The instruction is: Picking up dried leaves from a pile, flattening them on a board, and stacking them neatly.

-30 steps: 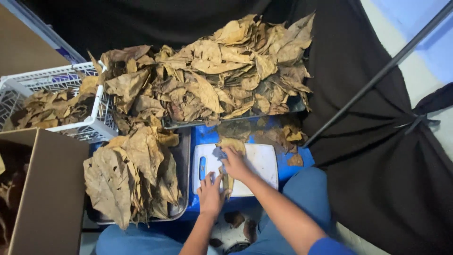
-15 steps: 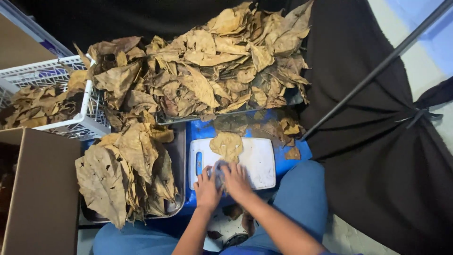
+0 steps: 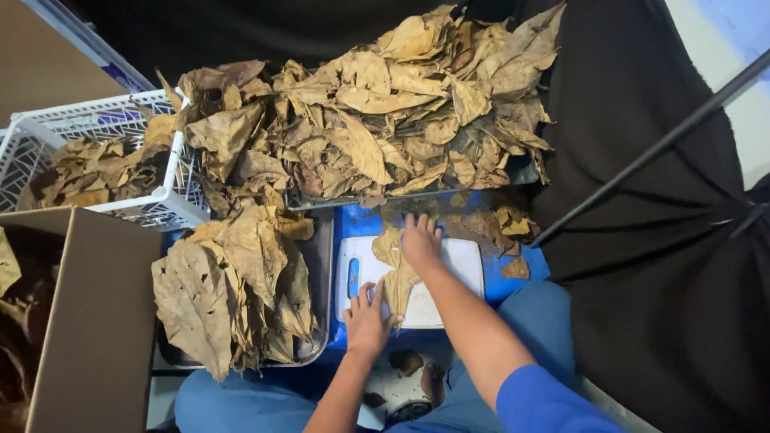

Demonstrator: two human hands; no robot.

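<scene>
Both hands on leaf

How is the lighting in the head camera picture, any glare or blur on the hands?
Head view: even, soft light, no glare on the white plastic cutting board; the left hand and right hand look slightly soft; the black draped cloth loses detail in shadow.

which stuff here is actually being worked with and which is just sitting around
In hand:
- left hand and right hand, both pressing on the dry leaf
- white cutting board under it

Lying about:
- big leaf heap
- metal tray of stacked leaves
- white basket of leaves
- cardboard box
- black cloth
</scene>
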